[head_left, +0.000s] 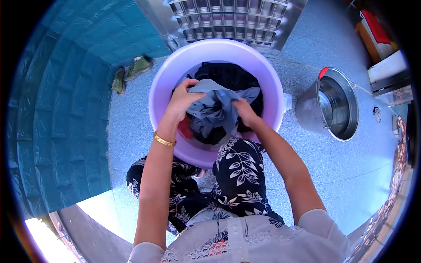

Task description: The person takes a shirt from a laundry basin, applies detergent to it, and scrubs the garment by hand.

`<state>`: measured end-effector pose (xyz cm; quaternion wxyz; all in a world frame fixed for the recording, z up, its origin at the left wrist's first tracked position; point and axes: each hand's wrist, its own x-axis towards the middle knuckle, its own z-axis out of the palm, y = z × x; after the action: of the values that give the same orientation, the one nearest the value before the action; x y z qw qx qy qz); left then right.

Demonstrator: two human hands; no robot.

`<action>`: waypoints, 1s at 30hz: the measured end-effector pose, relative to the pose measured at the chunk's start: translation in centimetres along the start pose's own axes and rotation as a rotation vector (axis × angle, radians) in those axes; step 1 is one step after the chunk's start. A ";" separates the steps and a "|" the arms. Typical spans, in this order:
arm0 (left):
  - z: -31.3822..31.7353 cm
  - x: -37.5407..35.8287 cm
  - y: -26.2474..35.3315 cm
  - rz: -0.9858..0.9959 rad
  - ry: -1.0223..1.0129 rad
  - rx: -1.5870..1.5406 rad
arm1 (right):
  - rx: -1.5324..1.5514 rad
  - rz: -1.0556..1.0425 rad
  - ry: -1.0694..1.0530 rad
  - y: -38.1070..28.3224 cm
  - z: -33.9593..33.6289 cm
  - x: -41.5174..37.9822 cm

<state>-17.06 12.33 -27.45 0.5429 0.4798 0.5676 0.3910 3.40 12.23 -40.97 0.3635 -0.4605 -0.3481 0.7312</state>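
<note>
A large purple tub (164, 83) stands on the floor before my knees. Grey-blue cloth (213, 107), bunched and folded, is held up over it between both hands. My left hand (183, 100), above a gold bangle (164, 140), pinches the cloth's left edge between thumb and fingers. On the other side my right hand (244, 111) grips the cloth near its right edge, its fingertips partly hidden in the folds. Dark clothes (234, 72) fill the tub behind and beneath. Something red (185, 128) shows low at the tub's left, under my left wrist.
A metal bucket (309, 105) with a red grip on its handle stands right of the tub. Behind the tub is a metal grille (228, 19). Green shoes (138, 67) rest by the teal wall (57, 118). A red-topped box (376, 33) sits far right.
</note>
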 end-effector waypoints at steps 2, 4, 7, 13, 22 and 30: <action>-3.7 0.7 -2.3 0.152 0.046 0.541 | 0.233 -0.029 0.022 -2.6 -2.2 -1.4; -5.9 1.4 -3.9 0.171 -0.021 0.725 | 0.267 0.028 -0.118 -6.1 -4.2 -3.3; -5.5 1.3 -3.9 0.114 -0.169 0.957 | 0.128 0.115 -0.267 -9.1 -5.6 -4.7; -2.7 1.4 -6.1 -0.175 -0.317 -0.408 | 0.002 -0.150 0.036 -11.3 -9.7 -3.7; 0.0 1.1 -18.9 -0.602 0.227 -0.605 | -1.252 0.010 0.670 1.8 -23.3 -2.8; -0.5 -1.7 -18.4 -0.561 0.302 0.008 | -1.738 0.274 0.417 4.7 -22.4 -0.6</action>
<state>-19.81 6.42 -44.77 0.5371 0.2431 0.7536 0.2907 23.32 13.29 -52.13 -0.1471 -0.7332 -0.6470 0.1488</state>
